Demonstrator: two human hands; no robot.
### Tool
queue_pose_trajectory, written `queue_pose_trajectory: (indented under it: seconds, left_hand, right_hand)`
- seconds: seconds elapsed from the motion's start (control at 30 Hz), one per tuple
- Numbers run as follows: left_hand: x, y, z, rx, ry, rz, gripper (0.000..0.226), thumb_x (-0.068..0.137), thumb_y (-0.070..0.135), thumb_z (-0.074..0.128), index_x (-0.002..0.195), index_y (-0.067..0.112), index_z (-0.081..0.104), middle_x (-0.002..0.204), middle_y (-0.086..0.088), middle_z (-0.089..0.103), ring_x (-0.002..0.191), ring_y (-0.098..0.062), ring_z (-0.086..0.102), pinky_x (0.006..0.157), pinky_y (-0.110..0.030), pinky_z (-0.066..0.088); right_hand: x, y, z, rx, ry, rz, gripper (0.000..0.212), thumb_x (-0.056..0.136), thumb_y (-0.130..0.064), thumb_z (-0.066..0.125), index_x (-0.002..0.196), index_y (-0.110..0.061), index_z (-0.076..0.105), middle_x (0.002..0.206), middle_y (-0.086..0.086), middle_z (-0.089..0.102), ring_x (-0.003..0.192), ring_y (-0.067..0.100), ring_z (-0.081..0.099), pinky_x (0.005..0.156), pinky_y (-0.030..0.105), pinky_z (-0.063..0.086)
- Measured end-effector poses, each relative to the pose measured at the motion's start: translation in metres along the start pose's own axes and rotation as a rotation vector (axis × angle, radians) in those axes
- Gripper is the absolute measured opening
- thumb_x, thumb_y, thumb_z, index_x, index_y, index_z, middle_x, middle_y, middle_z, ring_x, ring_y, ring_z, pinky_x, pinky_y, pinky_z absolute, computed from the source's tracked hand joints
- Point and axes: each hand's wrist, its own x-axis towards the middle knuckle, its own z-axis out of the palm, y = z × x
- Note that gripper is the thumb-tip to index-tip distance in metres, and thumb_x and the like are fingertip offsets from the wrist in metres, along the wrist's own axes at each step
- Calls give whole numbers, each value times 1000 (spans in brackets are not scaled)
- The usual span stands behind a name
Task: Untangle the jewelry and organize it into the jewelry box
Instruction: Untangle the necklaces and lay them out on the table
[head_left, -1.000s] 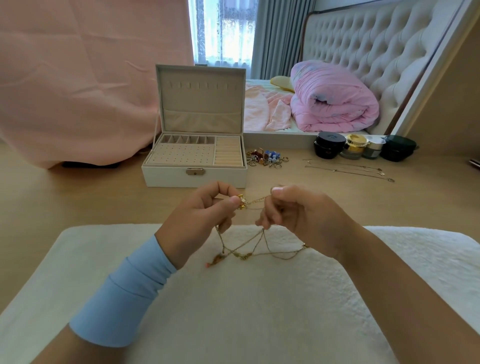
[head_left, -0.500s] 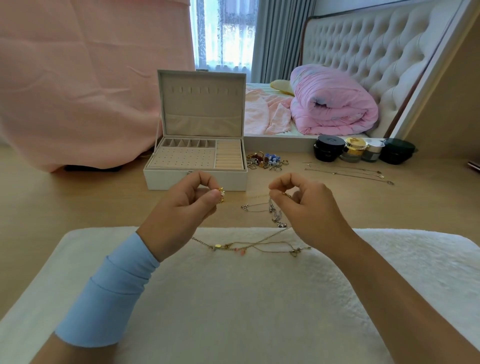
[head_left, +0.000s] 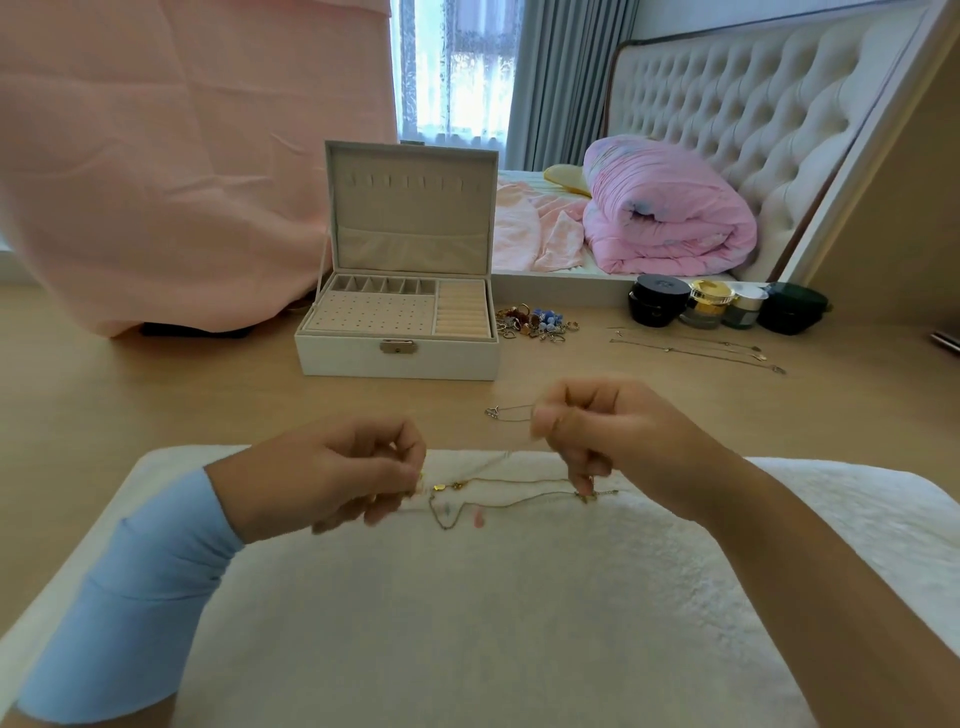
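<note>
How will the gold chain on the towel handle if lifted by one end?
Likely limp: the gold chain lies in slack curves on the towel, so it should dangle, not hold shape. Probably light, being so thin. May snag: strands cross near the left hand, which seems to pinch one end.

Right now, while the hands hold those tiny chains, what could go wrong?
The left hand and right hand work at opposite ends of the crossed gold chains; pulling harder might tighten the tangle or snap a link. The silver chain pinched in the right hand trails close by and could snag on them. The fluffy towel may catch the small charms.
</note>
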Motion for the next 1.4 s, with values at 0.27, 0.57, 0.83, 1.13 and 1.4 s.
queue_pose_trajectory:
  seconds: [0.27, 0.57, 0.83, 1.13, 1.4]
  left_hand:
    - [-20, 4, 15, 406, -248, -254, 21, 90, 29, 61, 71, 33, 70, 71, 17, 66, 67, 0, 56, 71, -16, 46]
    - [29, 23, 37, 693, 26, -74, 16, 91, 37, 62, 106, 40, 67, 93, 24, 63, 87, 3, 57, 84, -18, 48]
    - [66, 7, 56, 895, 167, -17, 18, 86, 40, 67, 103, 36, 72, 95, 16, 58, 87, -7, 54, 67, -17, 38]
    - [69, 16, 44, 183, 173, 85, 8, 94, 20, 60, 89, 20, 66, 77, 9, 69, 71, -5, 62, 69, -20, 48]
    - [101, 74, 34, 15, 284, 229, 10, 96, 14, 57, 90, 11, 65, 71, 0, 67, 66, -17, 63, 72, -36, 56]
  right_hand:
    - [-20, -2, 11, -488, -539, 215, 17, 87, -20, 77, 100, -29, 79, 104, 0, 76, 98, 22, 70, 98, 47, 54]
    - [-3, 5, 10, -888, -29, 164, 16, 91, -36, 72, 106, -42, 74, 98, -23, 64, 86, -1, 58, 79, 17, 46]
    - [5, 31, 13, -988, 9, 66, 2, 88, -41, 72, 88, -39, 73, 97, -21, 58, 94, 1, 51, 90, 29, 47]
    - [3, 23, 0, -250, 111, 30, 10, 101, -17, 57, 95, -11, 63, 76, 4, 70, 71, 18, 66, 75, 35, 56]
    - [11, 9, -26, -14, 88, 51, 20, 97, -22, 65, 117, -16, 66, 84, 2, 64, 51, 11, 47, 52, 31, 50]
